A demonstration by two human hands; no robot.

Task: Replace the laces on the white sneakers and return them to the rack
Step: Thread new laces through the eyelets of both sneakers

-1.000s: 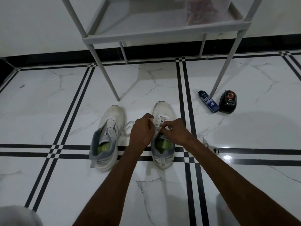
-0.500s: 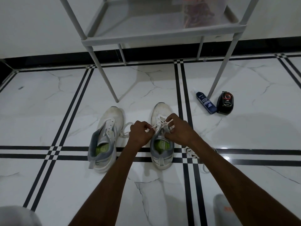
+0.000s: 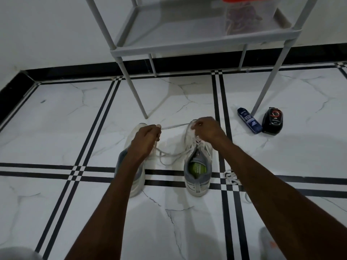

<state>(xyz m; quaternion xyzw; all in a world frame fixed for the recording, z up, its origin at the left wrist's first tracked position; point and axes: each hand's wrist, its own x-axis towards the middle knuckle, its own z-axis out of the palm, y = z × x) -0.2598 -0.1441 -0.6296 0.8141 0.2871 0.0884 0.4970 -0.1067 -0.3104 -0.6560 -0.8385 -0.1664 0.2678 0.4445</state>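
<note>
Left hand (image 3: 145, 139) pinches the lace (image 3: 174, 126), drawn taut leftward from the right sneaker (image 3: 198, 166) on the floor; right hand (image 3: 205, 128), fingers curled, pinches it at the toe eyelets.

sneakers (image 3: 198, 166): 2 | bottle (image 3: 249, 120): 1 | black tin (image 3: 272, 120): 1 | rack (image 3: 187, 47): 1 | hands (image 3: 144, 139): 2

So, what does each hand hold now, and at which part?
Both pinch one white lace: the left hand near its free end, the right hand at the toe of the right sneaker.
</note>
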